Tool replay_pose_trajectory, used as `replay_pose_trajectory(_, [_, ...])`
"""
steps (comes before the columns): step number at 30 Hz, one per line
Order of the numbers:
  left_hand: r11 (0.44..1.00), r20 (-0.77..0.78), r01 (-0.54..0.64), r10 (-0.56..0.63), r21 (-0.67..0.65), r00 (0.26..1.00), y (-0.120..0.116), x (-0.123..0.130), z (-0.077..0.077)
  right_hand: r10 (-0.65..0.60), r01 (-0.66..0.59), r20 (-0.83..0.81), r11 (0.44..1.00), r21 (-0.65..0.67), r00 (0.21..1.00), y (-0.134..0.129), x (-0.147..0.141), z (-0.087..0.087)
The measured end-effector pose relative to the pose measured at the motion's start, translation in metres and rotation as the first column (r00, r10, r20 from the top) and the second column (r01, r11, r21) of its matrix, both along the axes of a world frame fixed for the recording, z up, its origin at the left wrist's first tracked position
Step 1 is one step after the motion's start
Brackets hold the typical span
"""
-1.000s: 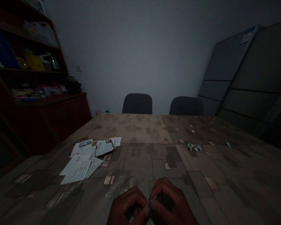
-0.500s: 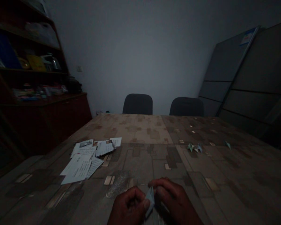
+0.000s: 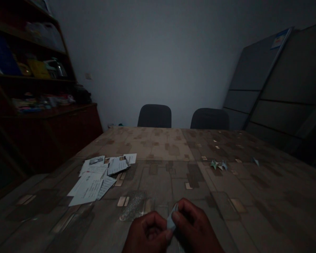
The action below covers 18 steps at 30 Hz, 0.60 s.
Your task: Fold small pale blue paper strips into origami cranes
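A small light-blue folded paper [image 3: 171, 222] is held upright between both hands at the bottom centre, above the near part of the table. My left hand [image 3: 149, 232] pinches its lower left side between thumb and finger, the other fingers curled. On the upper right side, my right hand [image 3: 193, 223] grips it with thumb and forefinger. The fingers hide part of the paper.
Printed papers and cards [image 3: 91, 184] lie on the left of the patterned table [image 3: 158, 182]. Small folded paper pieces [image 3: 219, 165] sit at the right, another [image 3: 256, 161] farther right. Two dark chairs [image 3: 155, 116] [image 3: 210, 118] stand behind; a shelf cabinet [image 3: 68, 123] is at left.
My right thumb and forefinger have closed onto the upper part of the paper, now more covered and tilted to the right. My left hand has shifted slightly right.
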<state>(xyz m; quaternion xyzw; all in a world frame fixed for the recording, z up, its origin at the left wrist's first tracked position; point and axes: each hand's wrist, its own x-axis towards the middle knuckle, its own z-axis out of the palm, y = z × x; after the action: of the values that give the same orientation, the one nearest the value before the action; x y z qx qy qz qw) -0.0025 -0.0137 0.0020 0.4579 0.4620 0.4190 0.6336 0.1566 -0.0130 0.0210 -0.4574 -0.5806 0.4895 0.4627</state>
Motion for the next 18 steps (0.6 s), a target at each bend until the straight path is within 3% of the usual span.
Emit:
replay_pose_trajectory(4, [1.0, 0.01, -0.014, 0.014, -0.006, 1.0, 0.002, 0.001, 0.003, -0.004, 0.0, -0.063, 0.999, -0.055, 0.998, 0.003, -0.002, -0.003])
replay_pose_trajectory(8, [0.998, 0.061, 0.014, -0.01, -0.062, 0.998, 0.003, 0.003, 0.01, -0.03, 0.029, -0.009, 0.996, -0.083, 0.999, 0.006, 0.001, -0.001])
replay_pose_trajectory(12, [0.994, -0.058, -0.061, 0.066, 0.088, 0.996, 0.003, 0.003, 0.018, -0.028, 0.029, 0.052, 0.999, -0.019, 0.998, 0.005, 0.004, 0.0])
replay_pose_trajectory(18, [0.996, -0.142, 0.016, -0.004, 0.082, 0.99, 0.001, 0.002, 0.017, -0.026, 0.02, 0.051, 0.994, 0.107, 0.998, -0.003, -0.004, -0.002])
